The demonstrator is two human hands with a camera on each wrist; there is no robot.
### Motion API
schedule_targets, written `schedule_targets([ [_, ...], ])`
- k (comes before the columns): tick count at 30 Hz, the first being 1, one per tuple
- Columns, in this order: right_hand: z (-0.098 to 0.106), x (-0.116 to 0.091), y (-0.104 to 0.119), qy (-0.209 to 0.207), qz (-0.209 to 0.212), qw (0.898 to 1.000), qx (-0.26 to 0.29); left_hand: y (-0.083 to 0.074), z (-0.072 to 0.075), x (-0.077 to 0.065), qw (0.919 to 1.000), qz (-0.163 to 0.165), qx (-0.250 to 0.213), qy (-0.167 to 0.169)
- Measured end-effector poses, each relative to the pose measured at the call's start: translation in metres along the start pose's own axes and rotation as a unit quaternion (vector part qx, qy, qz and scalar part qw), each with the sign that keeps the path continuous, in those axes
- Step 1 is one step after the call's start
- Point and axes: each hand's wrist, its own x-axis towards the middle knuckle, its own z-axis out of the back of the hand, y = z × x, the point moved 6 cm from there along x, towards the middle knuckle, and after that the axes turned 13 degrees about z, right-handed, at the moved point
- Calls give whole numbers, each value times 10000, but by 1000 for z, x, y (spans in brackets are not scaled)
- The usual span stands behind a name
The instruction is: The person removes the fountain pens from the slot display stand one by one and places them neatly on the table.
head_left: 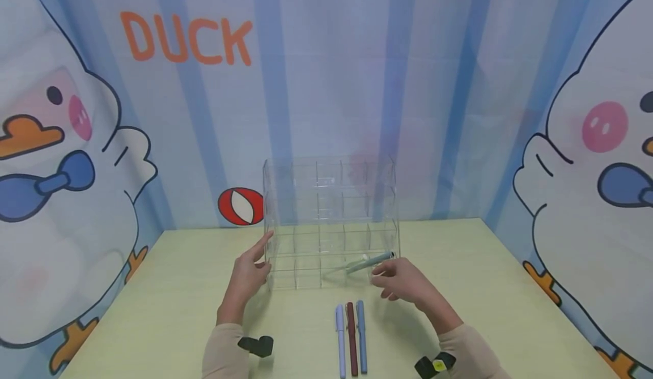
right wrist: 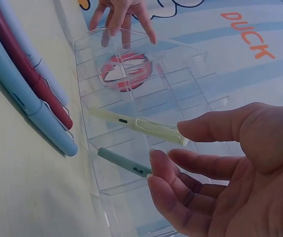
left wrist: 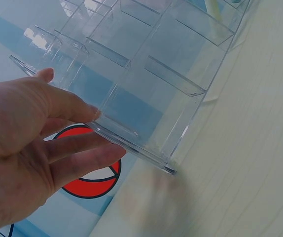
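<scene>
A clear plastic rack [head_left: 331, 229] with several compartments stands upright on the table. My left hand [head_left: 249, 280] holds its left side panel, thumb on one side of the edge and fingers on the other, as the left wrist view shows [left wrist: 48, 143]. Inside the rack's lower right part lie a teal pen [head_left: 369, 262] and a pale yellow-green pen [right wrist: 141, 127]. Close by is my right hand [head_left: 405, 281], fingers loosely bent. In the right wrist view its thumb is at the pale pen's cap end, apart from the fingertips, which hide one end of the teal pen.
In front of the rack, a lavender pen [head_left: 340, 339], a dark red pen [head_left: 352, 339] and a blue pen [head_left: 361, 336] lie side by side on the pale table [head_left: 183, 288]. A duck-print curtain [head_left: 326, 84] hangs right behind the rack.
</scene>
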Motion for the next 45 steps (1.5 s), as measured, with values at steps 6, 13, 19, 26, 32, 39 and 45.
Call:
schedule_targets([
  [6,7,-2,2,-162,154,9997,70,2,-1,-1,9999,125,-11,33],
  [13,18,1,3,-676,425,9967,137,4,-1,0,9999,132,-53,40],
  [19,25,2,2,-1165,490,9920,70,5,-2,1,9998,209,-60,35],
  [26,37,5,2,-2025,778,9758,-284,4,-2,1,9999,134,-43,37],
  [32,42,4,-3,-2644,939,9588,-442,3,-1,-1,10000,53,-6,60],
  [39,43,5,-7,-2907,1299,9472,-376,4,-1,0,10000,70,2,41],
  [45,40,10,-11,-2690,1567,9499,-273,3,0,1,10000,54,7,16],
])
